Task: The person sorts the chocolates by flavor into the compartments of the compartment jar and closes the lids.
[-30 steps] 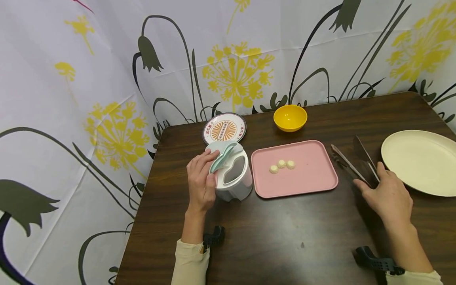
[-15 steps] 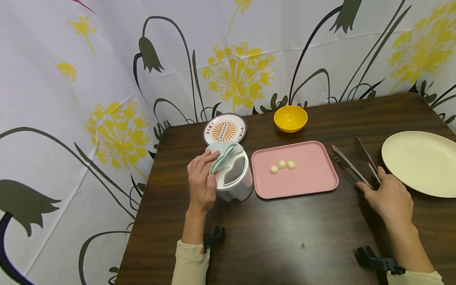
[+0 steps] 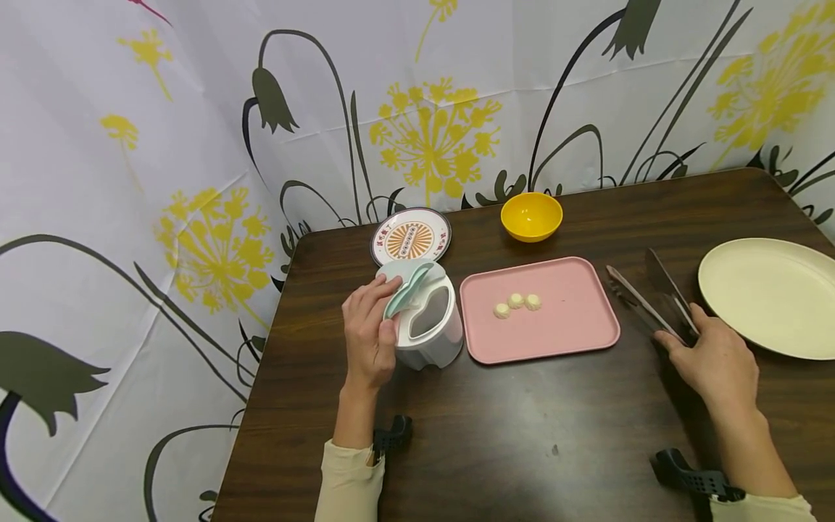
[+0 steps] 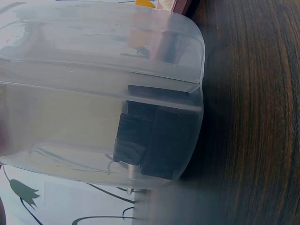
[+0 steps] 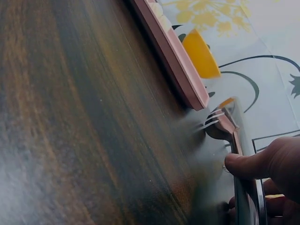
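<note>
My left hand [image 3: 369, 330] holds up the pale green flap lid [image 3: 404, 290] of a grey-and-white canister [image 3: 433, 351], thumb in front and fingers behind. The canister's top has a curved opening beneath the flap. Its translucent wall [image 4: 84, 122] fills much of the left wrist view. My right hand [image 3: 717, 362] grips metal tongs [image 3: 672, 286] by the near end, their arms spread apart over the table. One arm ends in a forked tip [image 5: 215, 123], seen in the right wrist view. To the left of the tongs lies a pink tray [image 3: 574, 319] bearing several small cream-coloured pieces [image 3: 516, 301].
A yellow bowl [image 3: 531, 217] stands behind the tray. Behind the canister lies a printed plate [image 3: 427, 225], partly hidden. A large cream plate [image 3: 776, 290] sits at the right, beside my right hand. Patterned cloth [image 3: 457, 43] hangs behind the brown table [image 3: 496, 435].
My right hand has shifted very slightly to the right on the tongs. The left hand, flap lid and canister stay where they were.
</note>
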Tool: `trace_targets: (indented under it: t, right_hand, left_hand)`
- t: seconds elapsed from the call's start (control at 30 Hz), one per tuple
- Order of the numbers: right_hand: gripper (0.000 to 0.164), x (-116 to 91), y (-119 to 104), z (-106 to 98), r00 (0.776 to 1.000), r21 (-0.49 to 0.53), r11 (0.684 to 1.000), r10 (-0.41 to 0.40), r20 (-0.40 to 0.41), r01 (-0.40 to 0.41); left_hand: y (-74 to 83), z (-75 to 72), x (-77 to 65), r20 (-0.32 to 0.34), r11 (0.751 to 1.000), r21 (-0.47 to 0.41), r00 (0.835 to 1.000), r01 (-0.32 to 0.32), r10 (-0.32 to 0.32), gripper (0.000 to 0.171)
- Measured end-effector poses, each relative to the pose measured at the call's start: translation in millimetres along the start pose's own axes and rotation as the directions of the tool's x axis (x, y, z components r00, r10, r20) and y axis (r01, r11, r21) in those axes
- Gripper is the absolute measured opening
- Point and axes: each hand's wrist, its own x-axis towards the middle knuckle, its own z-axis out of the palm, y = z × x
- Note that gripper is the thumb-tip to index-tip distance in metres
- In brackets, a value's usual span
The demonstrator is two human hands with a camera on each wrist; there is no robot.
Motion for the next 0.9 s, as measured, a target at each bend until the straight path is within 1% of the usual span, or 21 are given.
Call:
trace_targets:
  t: [0.23,0.4,0.57,0.63,0.73,0.83,0.9]
  right_hand:
    - [0.077,-1,-1,-3,0.999,0.012,0.999,0.046,0.004,-0.046]
    - [0.077,-2,0,-8,0.997,-0.010,0.997,0.072,0.011,-0.072]
    - [0.078,-4,-2,-12,0.996,-0.010,0.997,0.081,-0.026,-0.082]
    - [0.079,-5,-4,-15,0.997,-0.013,0.998,0.068,-0.043,-0.069]
    - [0.078,-5,-9,-18,0.997,-0.019,0.999,0.024,-0.075,-0.026]
    - [0.077,-4,-16,-19,0.994,-0.021,0.999,-0.043,-0.104,0.041]
    - [0.075,-3,-21,-19,0.986,-0.007,0.995,-0.102,-0.135,0.102]
  left_hand:
    - [-0.1,-0.6,0.2,-0.007,1.000,0.000,1.000,-0.018,0.018,0.054]
    - [0.1,-0.2,0.9,-0.007,1.000,-0.001,1.000,-0.020,0.020,0.055]
    - [0.5,0.1,1.0,-0.011,1.000,-0.005,1.000,-0.024,0.024,0.056]
    - [0.5,0.1,1.1,-0.013,1.000,-0.006,1.000,-0.025,0.025,0.056]
    - [0.4,0.1,1.3,-0.013,1.000,-0.005,1.000,-0.021,0.021,0.056]
    - [0.4,0.1,1.2,-0.013,1.000,-0.004,1.000,-0.021,0.020,0.055]
    - [0.4,0.1,1.1,-0.014,1.000,-0.003,1.000,-0.021,0.021,0.055]
